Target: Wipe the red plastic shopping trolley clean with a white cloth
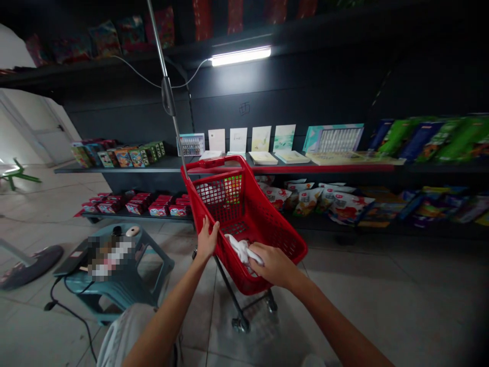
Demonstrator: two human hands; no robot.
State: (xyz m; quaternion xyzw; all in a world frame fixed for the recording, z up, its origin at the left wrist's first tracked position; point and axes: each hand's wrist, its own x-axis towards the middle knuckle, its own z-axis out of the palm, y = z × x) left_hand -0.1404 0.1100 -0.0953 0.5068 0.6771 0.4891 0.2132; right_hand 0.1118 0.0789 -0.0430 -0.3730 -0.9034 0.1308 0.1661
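Observation:
A red child-size shopping cart [275,224] with a perforated plastic basket stands in front of me on grey wheeled legs. My left hand [207,239] is closed over the basket's left rim, its fingers and thumb on the red plastic. Inside the front end of the basket, my right hand [273,265] is shut on a white cloth [242,248], bunched against the inner wall. Part of the cloth is hidden under my right fingers. A metal pole [162,61] rises from the handle end of the cart.
Shelves [160,163] behind the cart hold boxes, booklets and snack bags [347,206]. On the left, a blue-grey plastic stool [148,270] carries a dark device with cables and a blurred-out patch. A round stand base [38,265] and a green stool [21,173] are farther left.

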